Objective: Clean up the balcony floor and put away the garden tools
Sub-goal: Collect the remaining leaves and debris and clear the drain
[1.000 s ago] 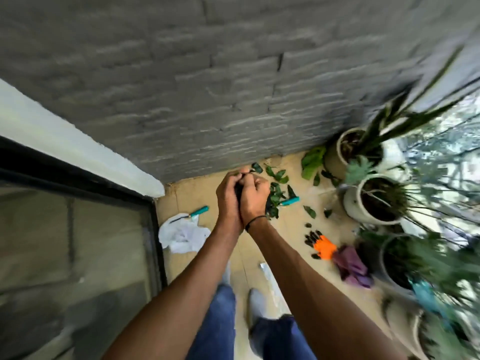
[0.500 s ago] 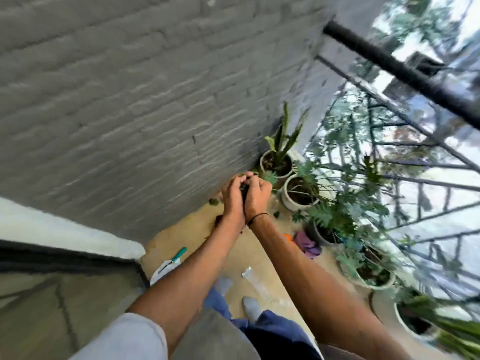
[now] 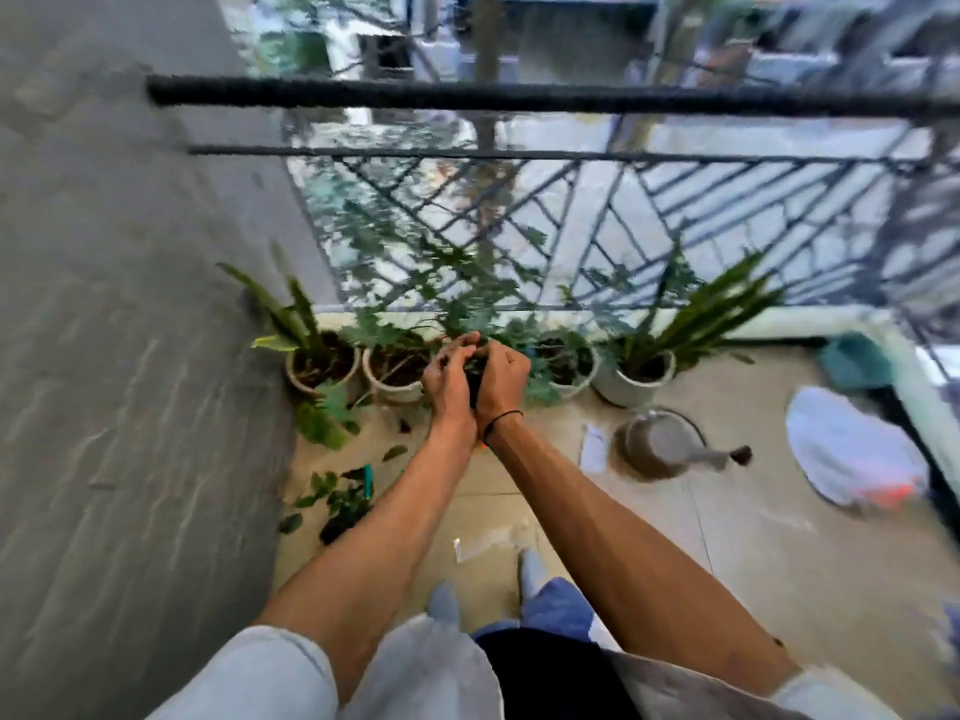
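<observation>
Leaves (image 3: 332, 498) lie scattered on the balcony floor (image 3: 753, 553) by the grey wall (image 3: 130, 356), with a teal-handled tool (image 3: 368, 480) among them. Your left hand (image 3: 448, 379) and right hand (image 3: 501, 376) are pressed together in front of you, fingers curled round something small and dark that you hold between them; what it is cannot be told. A black band (image 3: 501, 419) circles your right wrist. Beyond your hands a row of potted plants (image 3: 631, 374) stands along the railing (image 3: 519, 98). To your right a grey watering can (image 3: 670, 444) sits on the floor, and further right lies a white bag (image 3: 852, 454) with something orange in it.
</observation>
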